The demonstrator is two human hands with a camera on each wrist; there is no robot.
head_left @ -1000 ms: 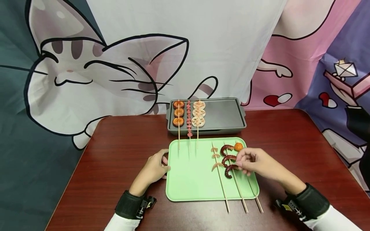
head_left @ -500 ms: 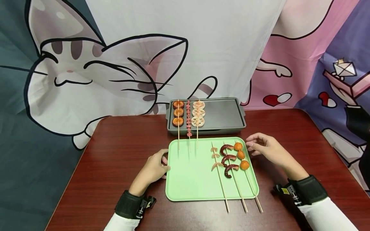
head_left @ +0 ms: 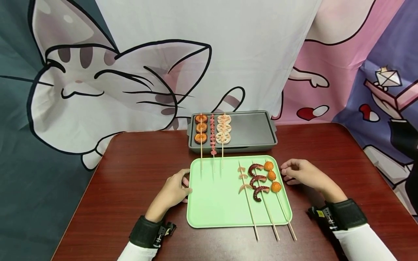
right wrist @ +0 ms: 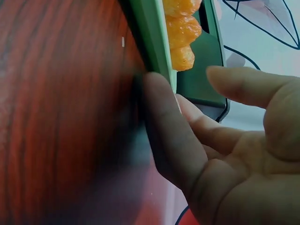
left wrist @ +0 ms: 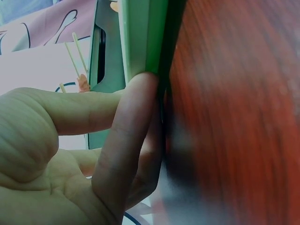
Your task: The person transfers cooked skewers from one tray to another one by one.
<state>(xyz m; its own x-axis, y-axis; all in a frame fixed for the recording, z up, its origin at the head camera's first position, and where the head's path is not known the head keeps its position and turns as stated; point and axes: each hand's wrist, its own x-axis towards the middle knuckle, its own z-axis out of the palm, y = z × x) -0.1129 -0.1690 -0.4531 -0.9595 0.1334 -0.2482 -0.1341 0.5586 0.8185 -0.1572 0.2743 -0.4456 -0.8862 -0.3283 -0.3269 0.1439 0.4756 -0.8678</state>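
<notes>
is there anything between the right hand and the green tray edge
Nothing visible. The right hand rests on the table at the green tray's right rim, and the right wrist view shows one fingertip already at that rim, beside the orange ball skewer.

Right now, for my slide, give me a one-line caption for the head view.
Both hands, left hand and right hand, flank a green tray bearing three skewers, near a gray grill pan.

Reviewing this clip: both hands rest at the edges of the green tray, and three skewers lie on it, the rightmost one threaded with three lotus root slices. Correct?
Not quite. The rightmost skewer on the green tray carries three orange balls, as the head view shows. The left hand and right hand do sit at the tray's edges.
</notes>
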